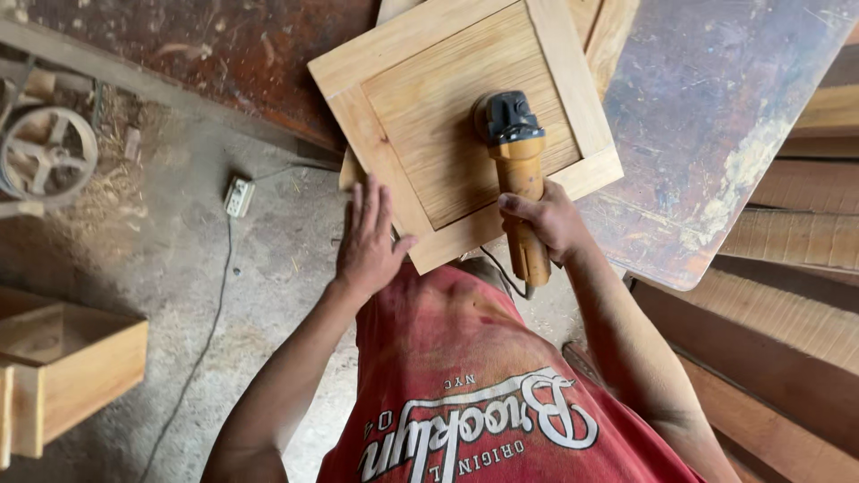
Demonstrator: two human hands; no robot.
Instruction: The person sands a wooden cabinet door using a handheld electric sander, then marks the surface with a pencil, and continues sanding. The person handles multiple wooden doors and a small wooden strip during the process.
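Our right hand point(548, 224) grips the yellow grinder point(517, 170) on the wooden panel point(465, 116); our left hand point(367, 241), fingers spread, presses the panel's near edge.

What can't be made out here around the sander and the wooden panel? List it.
Head view:
- Disc of the yellow power sander: hidden beneath its head, against the wooden panel.
- Right hand palm: wrapped round the handle.
- Panel's near corner: under the left hand.
- Cord's end: behind the red shirt.
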